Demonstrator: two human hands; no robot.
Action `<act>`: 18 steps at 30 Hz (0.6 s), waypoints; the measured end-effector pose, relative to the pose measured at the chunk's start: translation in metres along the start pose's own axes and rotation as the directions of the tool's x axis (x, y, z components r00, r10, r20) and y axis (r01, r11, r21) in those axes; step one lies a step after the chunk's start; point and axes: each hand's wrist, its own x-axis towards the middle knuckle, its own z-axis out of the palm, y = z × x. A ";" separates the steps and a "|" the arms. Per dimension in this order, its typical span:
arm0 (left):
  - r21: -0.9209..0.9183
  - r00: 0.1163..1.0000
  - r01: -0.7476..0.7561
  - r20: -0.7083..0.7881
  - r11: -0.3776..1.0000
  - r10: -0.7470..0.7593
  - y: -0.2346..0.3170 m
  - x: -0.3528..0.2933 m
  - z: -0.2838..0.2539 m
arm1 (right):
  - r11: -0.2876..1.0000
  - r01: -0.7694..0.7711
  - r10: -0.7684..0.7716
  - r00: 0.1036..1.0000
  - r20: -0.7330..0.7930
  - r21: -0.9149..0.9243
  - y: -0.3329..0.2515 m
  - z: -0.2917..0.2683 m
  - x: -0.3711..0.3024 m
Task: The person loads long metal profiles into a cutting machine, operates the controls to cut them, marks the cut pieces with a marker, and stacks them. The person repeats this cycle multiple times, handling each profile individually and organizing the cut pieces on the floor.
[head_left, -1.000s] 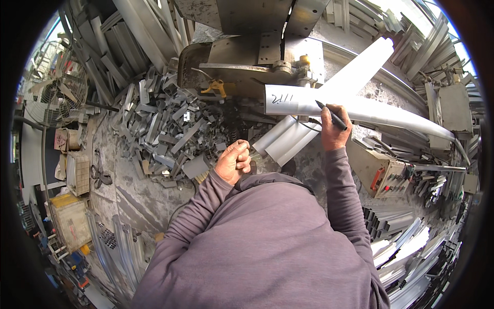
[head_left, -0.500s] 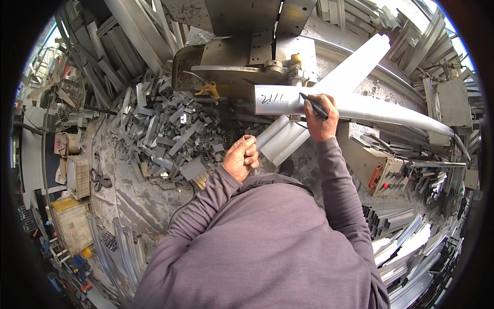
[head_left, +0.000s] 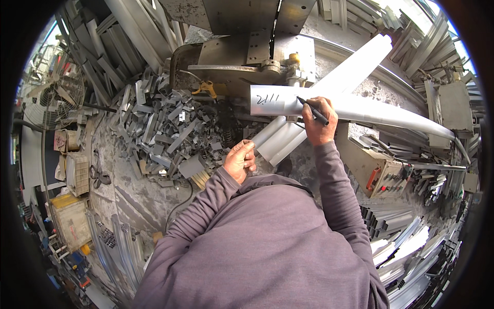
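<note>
My right hand point(head_left: 319, 123) grips a black marker point(head_left: 313, 110), its tip resting on a long pale aluminium profile point(head_left: 381, 110) that bears handwritten marks near its left end. A second long profile point(head_left: 355, 64) crosses under it diagonally. My left hand point(head_left: 240, 160) hovers below, fingers curled in a loose fist, holding nothing I can see, just left of the lower profile's end point(head_left: 278, 141).
A heap of short grey metal offcuts point(head_left: 164, 129) lies to the left. Behind the profiles stands a saw machine point(head_left: 242, 56). A control box with red buttons point(head_left: 383, 172) sits at right, stacked profiles point(head_left: 406, 247) lower right, a fan point(head_left: 54, 98) far left.
The marked profile and my right hand with the marker have shifted left across the view. My left hand has stayed near the lower profile's end.
</note>
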 end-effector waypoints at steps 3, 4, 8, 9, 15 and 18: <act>0.007 0.999 -0.003 -0.043 1.000 0.003 -0.003 0.002 -0.001 | 0.999 -0.029 0.028 0.999 0.025 0.029 0.000 -0.002 0.000; 0.008 0.998 -0.004 -0.062 1.000 0.005 -0.004 0.002 -0.002 | 0.999 -0.041 0.040 0.999 0.014 0.034 0.000 -0.004 0.000; 0.021 0.996 -0.006 -0.091 1.000 0.008 -0.008 0.003 -0.004 | 0.996 0.075 -0.073 0.996 0.055 -0.041 -0.001 -0.005 0.001; 0.023 0.995 -0.003 -0.099 1.000 0.006 -0.009 0.003 -0.005 | 0.998 0.052 -0.050 0.997 0.060 -0.032 -0.002 -0.005 0.001; 0.036 0.989 0.006 -0.147 0.999 -0.001 -0.014 0.004 -0.012 | 0.999 -0.028 0.029 0.999 0.032 -0.018 0.000 -0.010 0.002; 0.042 0.987 0.013 -0.163 0.999 -0.006 -0.017 0.005 -0.016 | 1.000 -0.025 0.025 0.997 0.066 -0.003 0.003 -0.012 0.002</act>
